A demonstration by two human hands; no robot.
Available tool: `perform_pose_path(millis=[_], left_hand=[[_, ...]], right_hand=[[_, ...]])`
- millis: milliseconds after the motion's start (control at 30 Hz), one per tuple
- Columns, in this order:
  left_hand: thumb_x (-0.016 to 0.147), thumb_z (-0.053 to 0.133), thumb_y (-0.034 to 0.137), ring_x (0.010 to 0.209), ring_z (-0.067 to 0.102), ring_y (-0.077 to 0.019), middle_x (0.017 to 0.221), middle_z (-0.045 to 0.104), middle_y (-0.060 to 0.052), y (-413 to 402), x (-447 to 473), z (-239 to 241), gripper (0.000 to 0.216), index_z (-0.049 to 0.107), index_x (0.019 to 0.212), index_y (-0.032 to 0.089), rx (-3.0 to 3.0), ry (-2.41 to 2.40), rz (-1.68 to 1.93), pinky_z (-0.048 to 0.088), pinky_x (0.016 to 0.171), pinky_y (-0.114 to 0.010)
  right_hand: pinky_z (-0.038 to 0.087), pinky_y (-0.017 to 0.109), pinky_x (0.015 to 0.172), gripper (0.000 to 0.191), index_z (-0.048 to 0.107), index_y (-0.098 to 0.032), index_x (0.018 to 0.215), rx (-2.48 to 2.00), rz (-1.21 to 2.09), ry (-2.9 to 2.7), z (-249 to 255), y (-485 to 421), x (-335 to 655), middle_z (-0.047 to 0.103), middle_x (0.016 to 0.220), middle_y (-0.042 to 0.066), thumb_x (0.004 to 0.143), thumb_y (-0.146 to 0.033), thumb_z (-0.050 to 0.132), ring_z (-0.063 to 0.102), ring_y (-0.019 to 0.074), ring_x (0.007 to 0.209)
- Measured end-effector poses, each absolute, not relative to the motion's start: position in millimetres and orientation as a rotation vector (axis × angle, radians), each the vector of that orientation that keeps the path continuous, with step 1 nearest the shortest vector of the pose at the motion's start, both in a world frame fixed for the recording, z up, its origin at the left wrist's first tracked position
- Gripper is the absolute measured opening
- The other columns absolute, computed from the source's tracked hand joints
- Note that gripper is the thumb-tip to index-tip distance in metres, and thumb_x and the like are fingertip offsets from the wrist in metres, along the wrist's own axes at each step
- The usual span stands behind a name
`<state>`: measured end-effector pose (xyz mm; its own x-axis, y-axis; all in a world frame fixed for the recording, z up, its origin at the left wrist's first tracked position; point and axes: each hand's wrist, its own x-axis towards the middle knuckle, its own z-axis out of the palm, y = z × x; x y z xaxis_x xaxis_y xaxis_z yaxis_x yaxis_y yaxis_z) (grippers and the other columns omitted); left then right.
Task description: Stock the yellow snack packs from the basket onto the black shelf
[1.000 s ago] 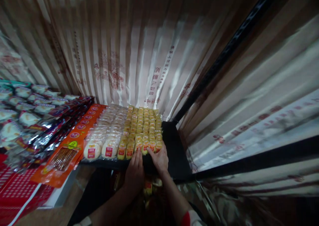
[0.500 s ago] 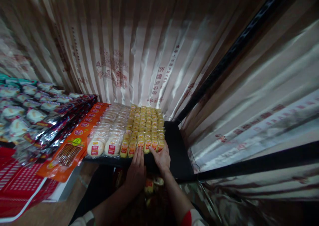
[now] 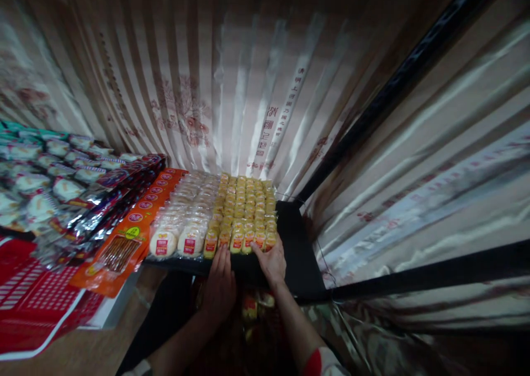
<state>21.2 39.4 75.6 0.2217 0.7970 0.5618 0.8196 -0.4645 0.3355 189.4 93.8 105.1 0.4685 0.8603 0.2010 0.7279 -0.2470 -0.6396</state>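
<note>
Along the front of a black shelf [image 3: 304, 260], yellow-wrapped packets [image 3: 245, 210] stand in close columns, to the right of clear packets [image 3: 182, 216] of round, pale pieces. Each front yellow packet bears a red label with light lettering beneath a yellow mark; the front clear packets carry a similar red label (the small print is too blurred to read). Farther left, an orange package [image 3: 144, 207] shows a line of round pinkish emblems, a yellow-green oval and a panel of brown sticks; its wording cannot be made out. Pale printed drapery [image 3: 248, 78] behind carries vertical red-brown columns of Chinese characters, of which 上河 can be read in the narrower one.

The left hand [image 3: 221, 285] has its fingers extended and held together, the tips touching the lower front of the second yellow packet from the left. The right hand [image 3: 273, 264] is partly spread: its thumb lies against the front row near the fourth packet, while the fingers reach up beside the rightmost one (whether they squeeze it cannot be told). A red cuff [image 3: 313, 360] marks the right sleeve. At far left lie overlapping shiny packages [image 3: 53, 183], with a red perforated basket [image 3: 49, 287] below them.
</note>
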Motion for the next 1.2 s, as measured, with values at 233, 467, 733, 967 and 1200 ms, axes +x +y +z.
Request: perform_pose_path(millis=[233,467,733,967,1200], left_hand=[[0.090,0.031,0.011,0.136,0.026,-0.0282,0.141,0.037,-0.022,42.9,19.0,77.1,0.059,0.008,0.145,0.008,-2.441,-1.595,-1.110,0.042,0.102,-0.050],[0.088,0.034,0.013,0.138,0.020,-0.0291,0.143,0.033,-0.023,43.1,20.5,79.6,0.057,0.016,0.142,0.004,-2.447,-1.621,-1.117,0.039,0.103,-0.050],[0.087,0.037,0.014,0.138,0.021,-0.0308,0.142,0.034,-0.024,46.3,20.6,77.4,0.058,0.021,0.140,0.002,-2.466,-1.578,-0.993,0.040,0.103,-0.048],[0.087,0.042,0.017,0.135,0.028,-0.0307,0.145,0.031,-0.018,47.0,21.3,86.5,0.051,0.035,0.137,0.014,-2.471,-1.648,-0.870,0.040,0.101,-0.047],[0.085,0.049,0.024,0.130,0.036,-0.0315,0.142,0.038,-0.016,48.0,31.1,89.9,0.050,0.043,0.134,0.018,-2.398,-1.764,-0.841,0.041,0.099,-0.045]], right_hand=[[0.044,0.039,0.086,0.088,0.036,-0.013,0.134,-2.028,0.237,-1.307,105.4,93.1,189.1,0.054,0.123,0.016,0.066,-0.065,0.058,0.053,0.0311,0.110],[0.043,0.041,0.089,0.097,0.028,-0.010,0.139,-2.059,0.286,-1.280,110.7,93.0,186.7,0.052,0.127,0.019,0.065,-0.064,0.060,0.051,0.0332,0.115],[0.044,0.042,0.086,0.106,0.016,-0.007,0.143,-2.092,0.314,-1.255,111.0,92.3,185.2,0.048,0.130,0.025,0.065,-0.064,0.059,0.052,0.0366,0.114],[0.041,0.043,0.094,0.099,0.022,-0.008,0.141,-1.996,0.281,-1.294,104.5,93.3,188.3,0.041,0.137,0.022,0.067,-0.063,0.058,0.045,0.0345,0.122],[0.033,0.044,0.103,0.107,0.020,-0.004,0.141,-1.891,0.226,-1.309,99.6,92.6,191.2,0.039,0.137,0.025,0.063,-0.063,0.063,0.037,0.0346,0.127]])
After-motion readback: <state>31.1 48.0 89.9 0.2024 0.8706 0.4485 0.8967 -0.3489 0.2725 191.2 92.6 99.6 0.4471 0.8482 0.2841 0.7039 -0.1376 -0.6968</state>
